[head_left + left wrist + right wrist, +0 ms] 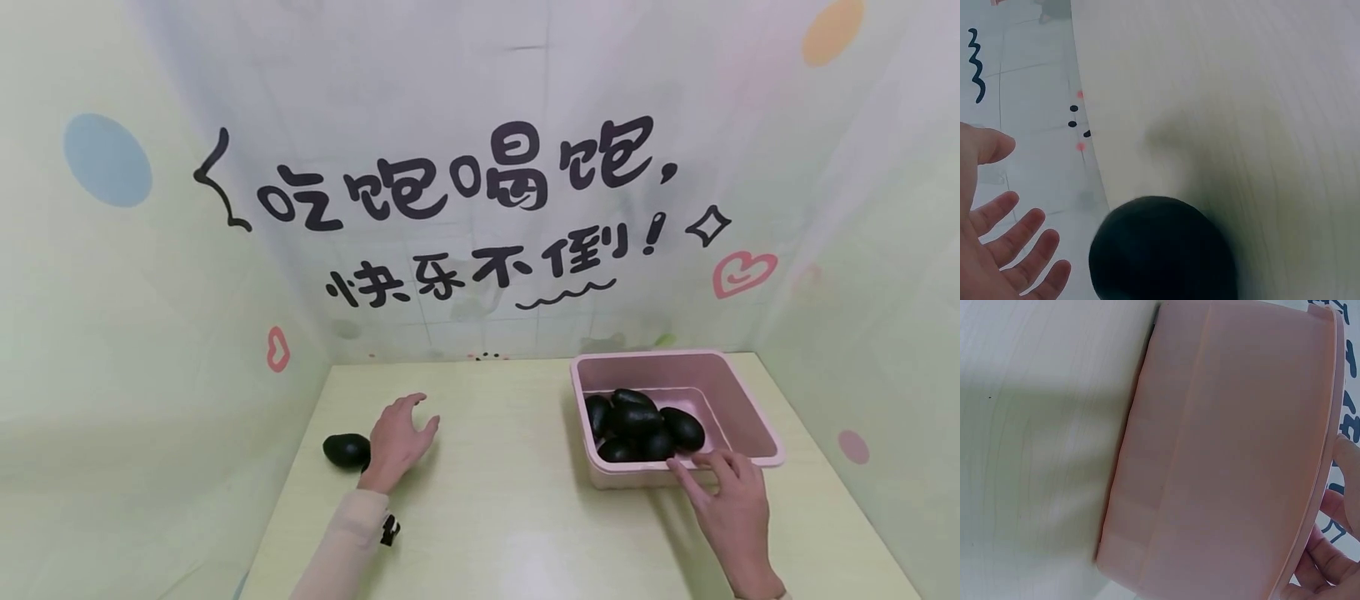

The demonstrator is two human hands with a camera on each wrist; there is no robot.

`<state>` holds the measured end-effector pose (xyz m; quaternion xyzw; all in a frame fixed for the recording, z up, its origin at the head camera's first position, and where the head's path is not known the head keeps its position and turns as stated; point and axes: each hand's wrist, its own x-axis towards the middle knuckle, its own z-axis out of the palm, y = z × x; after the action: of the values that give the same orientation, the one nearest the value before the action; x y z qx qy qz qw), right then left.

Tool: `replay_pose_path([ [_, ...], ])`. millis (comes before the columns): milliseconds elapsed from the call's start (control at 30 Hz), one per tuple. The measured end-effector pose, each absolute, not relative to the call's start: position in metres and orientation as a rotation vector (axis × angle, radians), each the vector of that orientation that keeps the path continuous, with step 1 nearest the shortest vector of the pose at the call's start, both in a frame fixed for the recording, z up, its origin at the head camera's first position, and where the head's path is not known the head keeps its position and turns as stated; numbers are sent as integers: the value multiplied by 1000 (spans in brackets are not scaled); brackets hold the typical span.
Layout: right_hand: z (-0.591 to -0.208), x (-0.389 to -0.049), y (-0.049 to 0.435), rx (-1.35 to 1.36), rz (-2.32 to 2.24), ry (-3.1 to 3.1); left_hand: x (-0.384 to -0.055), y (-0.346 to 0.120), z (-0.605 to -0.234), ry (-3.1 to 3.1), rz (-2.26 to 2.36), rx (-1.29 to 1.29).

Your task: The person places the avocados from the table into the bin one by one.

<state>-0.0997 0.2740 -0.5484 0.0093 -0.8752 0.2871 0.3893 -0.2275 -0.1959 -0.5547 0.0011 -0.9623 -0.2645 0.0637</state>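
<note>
On the left of the table a dark avocado lies beside my left hand, partly hidden behind the wrist. That hand hovers with fingers spread and loosely bent, holding nothing. The left wrist view shows the rounded dark avocado below the hand, apart from the fingertips. At the right stands a pink plastic bin with several dark avocados heaped at its left side. My right hand grips the bin's near rim with thumb and fingertips, also visible against the bin wall in the right wrist view.
A pale wood-grain table carries the bin near its far right corner. Printed curtains with black lettering close off the back and both sides. A small black item sits at the left wrist.
</note>
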Motion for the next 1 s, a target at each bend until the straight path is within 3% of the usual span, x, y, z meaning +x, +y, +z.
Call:
replay_pose_path([
  [1000,-551,-100,276,1,727,-2241,-201,-276,-575,-2820,-778,176],
])
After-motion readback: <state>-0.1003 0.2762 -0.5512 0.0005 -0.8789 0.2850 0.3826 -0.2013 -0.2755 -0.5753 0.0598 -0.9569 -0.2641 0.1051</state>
